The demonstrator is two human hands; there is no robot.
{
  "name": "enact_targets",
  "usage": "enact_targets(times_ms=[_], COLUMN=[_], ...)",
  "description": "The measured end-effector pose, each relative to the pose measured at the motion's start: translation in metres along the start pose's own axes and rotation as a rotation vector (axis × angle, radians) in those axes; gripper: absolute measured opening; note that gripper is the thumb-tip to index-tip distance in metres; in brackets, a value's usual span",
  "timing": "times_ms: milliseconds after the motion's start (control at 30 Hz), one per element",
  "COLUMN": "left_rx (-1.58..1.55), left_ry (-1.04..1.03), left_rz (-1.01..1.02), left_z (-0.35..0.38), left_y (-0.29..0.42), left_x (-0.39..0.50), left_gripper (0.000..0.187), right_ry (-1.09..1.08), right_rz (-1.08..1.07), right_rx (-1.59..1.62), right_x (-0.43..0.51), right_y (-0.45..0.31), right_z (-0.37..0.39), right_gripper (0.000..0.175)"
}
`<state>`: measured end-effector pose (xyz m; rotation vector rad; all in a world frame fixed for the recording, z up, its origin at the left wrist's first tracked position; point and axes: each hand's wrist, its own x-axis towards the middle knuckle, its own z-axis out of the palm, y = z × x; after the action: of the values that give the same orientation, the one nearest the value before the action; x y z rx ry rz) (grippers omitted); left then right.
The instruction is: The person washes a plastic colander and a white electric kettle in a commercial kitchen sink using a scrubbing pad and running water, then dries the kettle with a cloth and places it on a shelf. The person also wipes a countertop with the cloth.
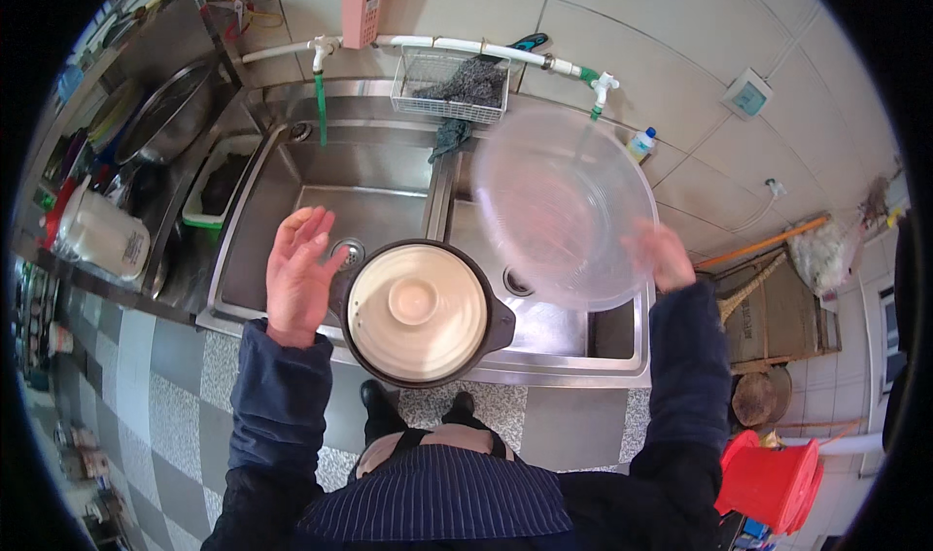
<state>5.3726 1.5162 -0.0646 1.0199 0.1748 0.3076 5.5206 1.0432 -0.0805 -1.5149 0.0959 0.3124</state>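
Observation:
My right hand (660,256) grips the right rim of a large translucent plastic basin (576,208). Both are motion-blurred. The basin is tilted above the right bowl of a stainless steel double sink (437,201) and hides part of it. My left hand (300,278) holds nothing, its fingers spread, just left of a lidded clay pot. The pot has a dark body with a side handle (501,325) and a cream lid (417,312) with a round knob. It sits at the sink's front, by the divider, in front of my body.
White taps (603,88) line the wall pipe, one with a green hose (321,110). A wire basket (452,84) holds a dark scrubber. A grey cloth (450,139) drapes over the divider. At left, a shelf carries a metal bowl (171,114). A red plastic stool (769,482) stands at right.

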Motion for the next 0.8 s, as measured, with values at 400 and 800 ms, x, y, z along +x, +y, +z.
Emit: enact_targets(times_ms=[400, 800], left_rx=[0.627, 1.137], left_ry=[0.33, -0.013], left_rz=[-0.21, -0.384], left_z=[-0.139, -0.149], left_y=[-0.057, -0.102], left_x=[0.011, 0.047], left_gripper=[0.029, 0.051], right_ry=[0.655, 0.201], right_rz=[0.529, 0.157], right_rx=[-0.002, -0.277], right_x=[0.042, -0.047], right_y=[0.29, 0.2], right_z=[-0.06, 0.156], right_gripper=[0.038, 0.044])
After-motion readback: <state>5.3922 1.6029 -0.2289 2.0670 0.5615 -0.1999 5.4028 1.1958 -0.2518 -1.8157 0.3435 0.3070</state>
